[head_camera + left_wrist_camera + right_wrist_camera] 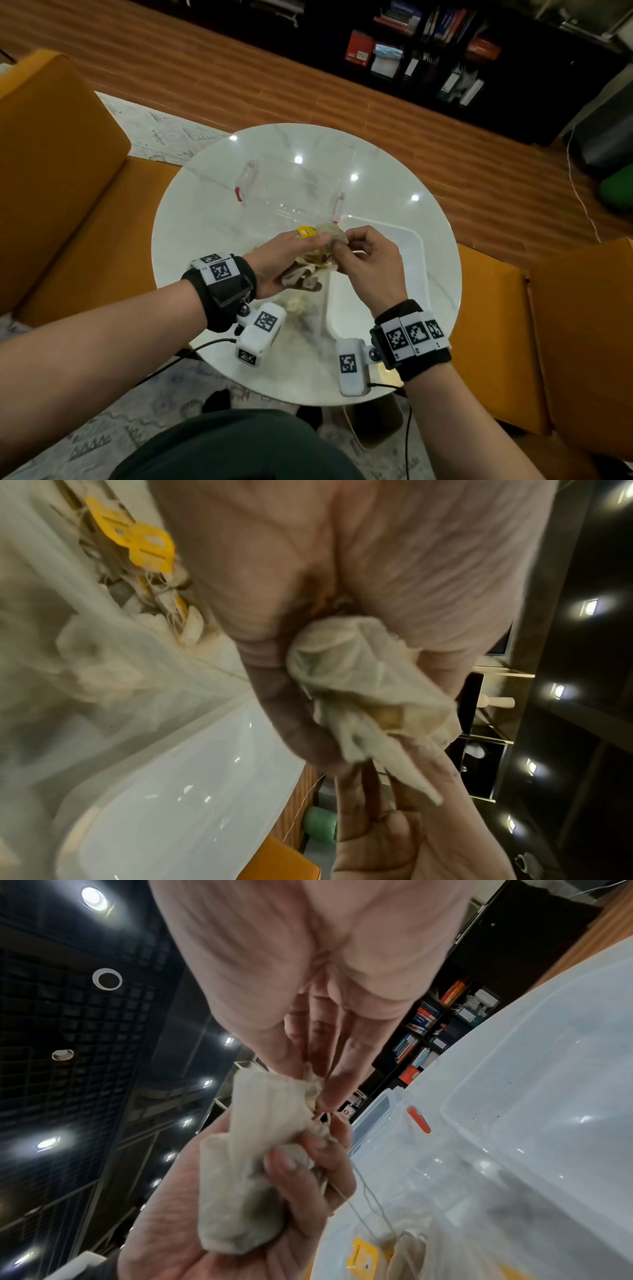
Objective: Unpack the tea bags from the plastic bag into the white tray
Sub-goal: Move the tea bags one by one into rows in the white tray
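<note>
My left hand (310, 253) grips a bunch of crumpled beige tea bags (317, 255) above the table; one yellow tag (306, 232) sticks up by its thumb. My right hand (337, 244) pinches the top of one tea bag (330, 233) in that bunch. In the right wrist view its fingertips (329, 1093) nip the bag's gathered corner (274, 1110) while the left hand (260, 1191) curls round the bag. The clear plastic bag (301, 308), with more tea bags and tags (147, 545), lies under my left hand. The white tray (407, 260) sits right of the hands.
A clear plastic container (294, 185) with red clips (238, 193) stands behind the hands on the round white marble table (394, 164). Orange seats (51, 154) flank the table. A dark bookshelf (428, 41) lines the far wall.
</note>
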`<state>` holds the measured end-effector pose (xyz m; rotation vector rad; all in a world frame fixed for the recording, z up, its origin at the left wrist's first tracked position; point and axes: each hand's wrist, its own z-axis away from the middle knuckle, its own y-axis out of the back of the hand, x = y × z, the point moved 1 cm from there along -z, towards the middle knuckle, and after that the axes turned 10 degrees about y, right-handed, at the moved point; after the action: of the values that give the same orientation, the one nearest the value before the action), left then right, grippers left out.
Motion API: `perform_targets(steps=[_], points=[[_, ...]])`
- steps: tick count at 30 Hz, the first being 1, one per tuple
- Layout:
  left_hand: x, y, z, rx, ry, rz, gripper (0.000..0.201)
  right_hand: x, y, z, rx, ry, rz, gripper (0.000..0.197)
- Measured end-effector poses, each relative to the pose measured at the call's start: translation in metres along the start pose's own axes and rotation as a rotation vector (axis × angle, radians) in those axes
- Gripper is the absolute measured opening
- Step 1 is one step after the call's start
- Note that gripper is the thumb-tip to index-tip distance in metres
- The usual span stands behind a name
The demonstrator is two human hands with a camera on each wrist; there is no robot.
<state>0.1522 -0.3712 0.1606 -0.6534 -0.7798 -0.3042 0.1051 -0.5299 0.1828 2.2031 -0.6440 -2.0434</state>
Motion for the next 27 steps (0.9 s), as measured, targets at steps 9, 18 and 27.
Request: perform_targets(steps=[9,18,27], points=[[-0.002,-0.026,-0.025,0.085,-0.088,-0.014,0.042,0.01,0.028,0.0,-0.063,-0.06,-0.034,0.006],[-0.006,-0.035,-0.034,0.08,-0.136,0.05,0.027,0.018,0.059,-0.009,-0.063,-0.119,-0.232,0.011],[-0.02,-0.038,-0.04,0.218,-0.1,0.148,0.018,0.054,0.1,-0.036,0.031,-0.066,-0.117,0.008]])
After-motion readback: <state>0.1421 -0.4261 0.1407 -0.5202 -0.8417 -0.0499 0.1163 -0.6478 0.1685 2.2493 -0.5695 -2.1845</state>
